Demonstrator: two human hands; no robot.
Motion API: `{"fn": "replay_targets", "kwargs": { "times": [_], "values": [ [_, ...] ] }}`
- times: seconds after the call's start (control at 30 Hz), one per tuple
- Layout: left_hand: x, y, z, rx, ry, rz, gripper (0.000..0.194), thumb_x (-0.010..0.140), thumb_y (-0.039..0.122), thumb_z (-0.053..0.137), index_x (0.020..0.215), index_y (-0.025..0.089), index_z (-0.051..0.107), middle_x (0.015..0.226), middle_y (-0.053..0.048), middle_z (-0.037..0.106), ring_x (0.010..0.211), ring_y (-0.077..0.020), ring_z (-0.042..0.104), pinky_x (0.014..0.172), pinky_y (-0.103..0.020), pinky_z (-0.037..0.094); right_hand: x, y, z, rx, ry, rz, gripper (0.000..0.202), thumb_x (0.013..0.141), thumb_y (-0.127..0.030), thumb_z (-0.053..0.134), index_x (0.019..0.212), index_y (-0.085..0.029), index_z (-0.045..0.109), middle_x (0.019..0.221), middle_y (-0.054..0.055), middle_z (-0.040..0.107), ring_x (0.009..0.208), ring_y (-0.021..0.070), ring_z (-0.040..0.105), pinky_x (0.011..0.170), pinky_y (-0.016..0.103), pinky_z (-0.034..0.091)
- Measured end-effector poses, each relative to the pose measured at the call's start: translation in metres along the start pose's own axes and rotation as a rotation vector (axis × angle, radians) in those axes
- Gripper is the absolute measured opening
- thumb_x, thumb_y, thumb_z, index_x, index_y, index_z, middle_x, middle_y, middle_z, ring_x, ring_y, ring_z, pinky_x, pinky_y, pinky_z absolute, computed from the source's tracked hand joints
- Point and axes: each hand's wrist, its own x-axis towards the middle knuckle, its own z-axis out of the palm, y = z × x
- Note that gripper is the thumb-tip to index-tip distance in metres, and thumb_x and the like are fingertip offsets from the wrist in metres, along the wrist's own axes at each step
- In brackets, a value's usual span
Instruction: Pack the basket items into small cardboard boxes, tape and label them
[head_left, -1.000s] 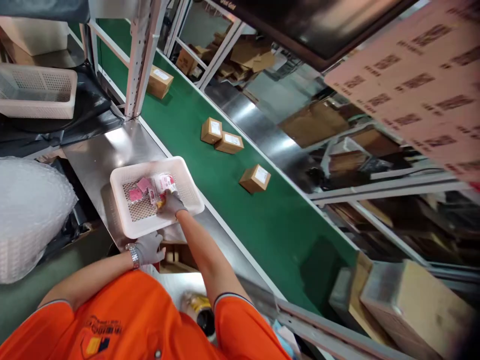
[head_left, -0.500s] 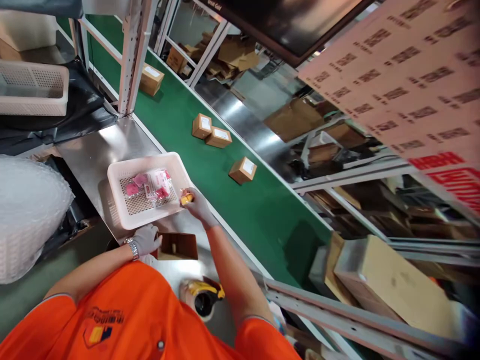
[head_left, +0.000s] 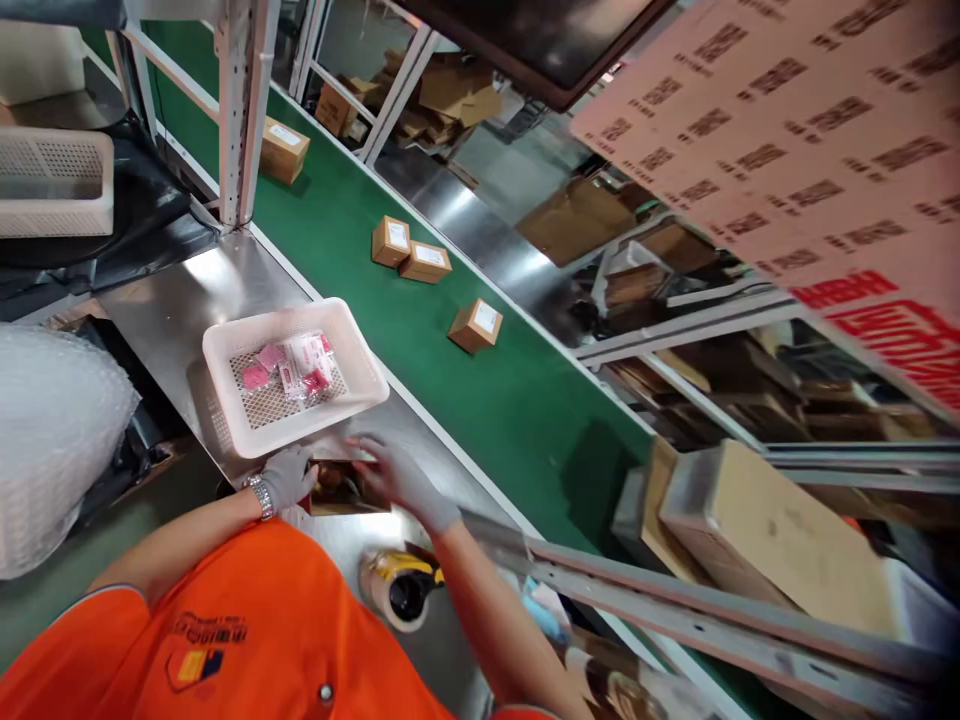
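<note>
My left hand (head_left: 288, 477), in a grey glove with a metal watch at the wrist, grips the left edge of a small open cardboard box (head_left: 349, 507). Over the box's right side is my gloved right hand (head_left: 401, 480), slightly blurred, its fingers apart and nothing seen in them. A dim yellowish-brown shape lies inside the box, too dark to make out fully. Just beyond stands a white plastic basket (head_left: 225, 400). Several pink items in clear bags (head_left: 300, 365) lie in it. A tape dispenser (head_left: 401, 588) with yellow parts rests on the metal table near my body.
A green conveyor belt (head_left: 525, 430) runs diagonally past the metal table (head_left: 161, 295), carrying several labelled boxes (head_left: 476, 326). Bubble wrap (head_left: 60, 430) bulges at the left. Another white basket (head_left: 56, 215) is at the upper left. A metal rail (head_left: 675, 620) crosses the lower right.
My right hand has moved from the basket's right edge down to the box. The small yellow packet it held is no longer in its fingers. My left hand stays at the box.
</note>
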Motion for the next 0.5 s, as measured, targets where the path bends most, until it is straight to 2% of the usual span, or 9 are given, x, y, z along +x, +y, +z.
{"fn": "replay_targets", "kwargs": {
  "times": [0.1, 0.2, 0.27, 0.37, 0.5],
  "values": [
    [-0.002, 0.002, -0.003, 0.002, -0.022, 0.005, 0.041, 0.115, 0.04, 0.051, 0.141, 0.016, 0.071, 0.14, -0.017, 0.075, 0.127, -0.0302, 0.075, 0.11, -0.04, 0.058, 0.072, 0.008, 0.003, -0.063, -0.012, 0.11, 0.041, 0.104, -0.017, 0.064, 0.143, -0.022, 0.076, 0.136, 0.015, 0.076, 0.121, 0.0292, 0.076, 0.108, 0.044, 0.062],
    [-0.004, 0.0, -0.007, -0.01, -0.06, 0.024, 0.043, 0.116, 0.044, 0.05, 0.136, 0.014, 0.073, 0.137, -0.017, 0.075, 0.124, -0.0312, 0.076, 0.107, -0.041, 0.059, 0.15, 0.009, 0.018, -0.232, -0.113, 0.284, 0.055, 0.104, -0.02, 0.068, 0.158, -0.023, 0.066, 0.153, 0.018, 0.068, 0.129, 0.0298, 0.072, 0.109, 0.04, 0.059],
    [-0.006, -0.003, -0.007, -0.036, -0.07, 0.021, 0.044, 0.115, 0.047, 0.051, 0.135, 0.015, 0.073, 0.137, -0.017, 0.076, 0.124, -0.0309, 0.076, 0.106, -0.04, 0.059, 0.185, 0.008, 0.028, -0.334, -0.217, 0.371, 0.065, 0.1, -0.025, 0.076, 0.163, -0.024, 0.06, 0.159, 0.02, 0.062, 0.13, 0.031, 0.071, 0.105, 0.038, 0.058],
    [-0.007, -0.007, -0.003, -0.085, -0.065, 0.007, 0.045, 0.113, 0.05, 0.054, 0.137, 0.017, 0.072, 0.138, -0.016, 0.076, 0.124, -0.0308, 0.076, 0.107, -0.041, 0.06, 0.208, 0.011, 0.031, -0.41, -0.324, 0.392, 0.057, 0.098, -0.032, 0.082, 0.151, -0.019, 0.068, 0.151, 0.022, 0.065, 0.121, 0.0305, 0.073, 0.097, 0.036, 0.056],
    [-0.004, -0.008, 0.007, -0.11, -0.053, -0.001, 0.049, 0.112, 0.057, 0.055, 0.132, 0.017, 0.075, 0.134, -0.017, 0.077, 0.123, -0.0338, 0.077, 0.105, -0.045, 0.062, 0.223, 0.011, 0.026, -0.399, -0.353, 0.334, 0.036, 0.096, -0.036, 0.083, 0.126, -0.017, 0.078, 0.132, 0.018, 0.075, 0.107, 0.0284, 0.075, 0.09, 0.034, 0.056]
  ]
}}
